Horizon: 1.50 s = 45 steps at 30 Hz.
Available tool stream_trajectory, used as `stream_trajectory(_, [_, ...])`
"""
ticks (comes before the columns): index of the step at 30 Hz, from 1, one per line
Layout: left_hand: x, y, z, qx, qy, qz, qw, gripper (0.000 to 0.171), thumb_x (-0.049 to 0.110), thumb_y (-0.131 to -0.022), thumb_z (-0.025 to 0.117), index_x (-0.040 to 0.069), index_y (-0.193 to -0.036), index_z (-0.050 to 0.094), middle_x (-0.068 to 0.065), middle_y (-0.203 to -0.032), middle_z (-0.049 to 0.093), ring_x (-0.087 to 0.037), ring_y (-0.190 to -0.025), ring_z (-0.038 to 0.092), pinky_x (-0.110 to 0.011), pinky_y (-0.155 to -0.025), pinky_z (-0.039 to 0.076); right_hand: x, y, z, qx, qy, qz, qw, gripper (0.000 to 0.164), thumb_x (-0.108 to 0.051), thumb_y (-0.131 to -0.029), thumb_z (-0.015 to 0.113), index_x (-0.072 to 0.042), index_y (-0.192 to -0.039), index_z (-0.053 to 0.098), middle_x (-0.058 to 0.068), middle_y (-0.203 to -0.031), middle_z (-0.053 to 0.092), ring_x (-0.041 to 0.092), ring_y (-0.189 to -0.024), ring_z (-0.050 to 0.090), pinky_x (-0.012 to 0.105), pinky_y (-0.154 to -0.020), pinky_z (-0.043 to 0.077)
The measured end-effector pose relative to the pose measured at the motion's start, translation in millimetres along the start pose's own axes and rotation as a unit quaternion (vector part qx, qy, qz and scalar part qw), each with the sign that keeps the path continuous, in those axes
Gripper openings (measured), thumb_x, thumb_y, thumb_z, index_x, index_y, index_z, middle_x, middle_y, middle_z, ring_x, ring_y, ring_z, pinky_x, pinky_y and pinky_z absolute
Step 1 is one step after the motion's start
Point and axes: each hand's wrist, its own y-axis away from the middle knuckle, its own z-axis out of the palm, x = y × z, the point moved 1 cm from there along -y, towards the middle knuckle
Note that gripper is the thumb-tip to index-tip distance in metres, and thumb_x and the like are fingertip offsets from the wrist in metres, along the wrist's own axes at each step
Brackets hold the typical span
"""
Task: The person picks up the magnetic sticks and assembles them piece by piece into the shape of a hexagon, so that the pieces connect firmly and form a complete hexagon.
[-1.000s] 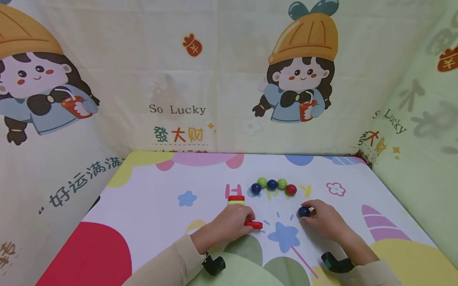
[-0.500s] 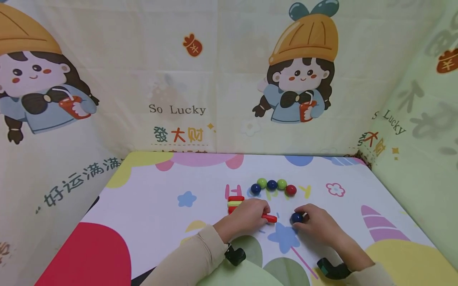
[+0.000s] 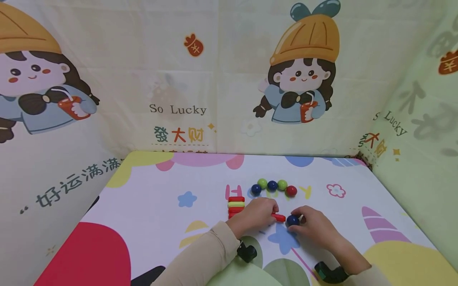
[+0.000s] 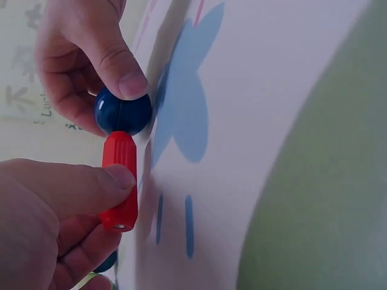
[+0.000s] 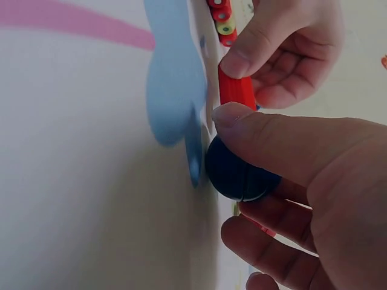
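Observation:
Low over the table in the head view, my left hand [image 3: 258, 213] pinches a short red ribbed rod [image 3: 280, 217] between thumb and fingers. A small metal dot shows in the rod's near end in the left wrist view. My right hand [image 3: 318, 227] holds a glossy dark blue ball [image 3: 292, 220], thumb on one side and fingers on the other. In the left wrist view the rod's far end [image 4: 120, 142] meets the ball [image 4: 121, 115]. From the right wrist, my thumb covers part of the ball [image 5: 236, 175] and hides where the two meet.
Behind my hands, a curved row holds blue, green [image 3: 262, 183] and red [image 3: 291, 191] balls. Several red rods and a yellow rod [image 3: 236, 204] lie side by side left of my left hand, partly hidden by it. A printed cloth wall [image 3: 229, 135] rises behind the table.
My left hand has moved right with the red rod, uncovering more of the rods on the table. My right hand has brought the blue ball left and nearer, up to the rod's end.

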Motion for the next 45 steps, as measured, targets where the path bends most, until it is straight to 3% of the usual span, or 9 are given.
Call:
stream_trajectory(7, [2.5,-3.5,3.8,-0.004,0.003,-0.019,0.9998,0.021,0.02,-0.09,0.077,0.019,-0.11,0.069,0.009,-0.089,0.058,-0.007,-0.081,0.052,-0.016,-0.067,0.047,-0.6,0.0,0.4,0.001,0.0,0.0,1.0,0.046,-0.025,-0.076,0.088,-0.002,-0.112,0.069,0.0,-0.092,0.063,0.017,-0.078,0.054,0.035,-0.074,0.051])
stream_trajectory(13, [2.0,-5.2,4.2,-0.003,0.008,-0.003,1.0,0.023,0.018,-0.09,0.077,0.018,-0.112,0.069,0.008,-0.091,0.059,-0.006,-0.082,0.052,-0.015,-0.069,0.047,-0.1,0.2,2.8,0.011,0.001,-0.013,1.0,0.044,-0.029,-0.076,0.088,-0.004,-0.109,0.07,0.0,-0.092,0.064,0.016,-0.078,0.054,0.035,-0.073,0.051])
stream_trajectory(19, [2.6,-6.7,3.1,-0.004,0.016,0.019,0.9997,0.02,0.018,-0.091,0.076,0.017,-0.11,0.069,0.009,-0.09,0.059,-0.005,-0.08,0.052,-0.013,-0.071,0.047,-1.0,-4.1,8.7,0.021,0.012,-0.06,0.998,0.028,-0.024,-0.082,0.083,-0.008,-0.104,0.075,-0.002,-0.093,0.067,0.017,-0.084,0.06,0.041,-0.081,0.055])
stream_trajectory(23, [0.4,-6.3,1.9,-0.002,0.021,0.023,0.9995,0.024,0.019,-0.091,0.076,0.018,-0.114,0.069,0.009,-0.094,0.06,-0.005,-0.083,0.053,-0.014,-0.072,0.048,0.4,-5.3,10.7,0.019,0.006,-0.052,0.998,0.022,-0.02,-0.084,0.081,-0.01,-0.102,0.075,-0.002,-0.092,0.066,0.018,-0.086,0.062,0.045,-0.085,0.054])
stream_trajectory(36, [-42.3,16.6,-26.4,0.013,0.03,0.016,0.9994,0.035,0.021,-0.09,0.077,0.012,-0.122,0.066,0.002,-0.11,0.064,-0.012,-0.102,0.058,-0.023,-0.088,0.051,6.4,-1.7,6.3,0.017,0.008,-0.028,0.999,0.023,-0.023,-0.086,0.078,-0.007,-0.103,0.072,0.0,-0.095,0.065,0.018,-0.083,0.056,0.045,-0.082,0.052])
stream_trajectory(45, [-62.1,27.2,-37.8,0.032,0.035,0.002,0.9989,0.035,0.018,-0.091,0.076,0.011,-0.124,0.066,0.0,-0.112,0.065,-0.013,-0.097,0.057,-0.024,-0.084,0.052,6.3,-2.8,6.9,0.013,0.005,-0.022,1.0,0.023,-0.02,-0.086,0.079,-0.007,-0.102,0.071,-0.002,-0.089,0.063,0.018,-0.08,0.054,0.042,-0.078,0.052])
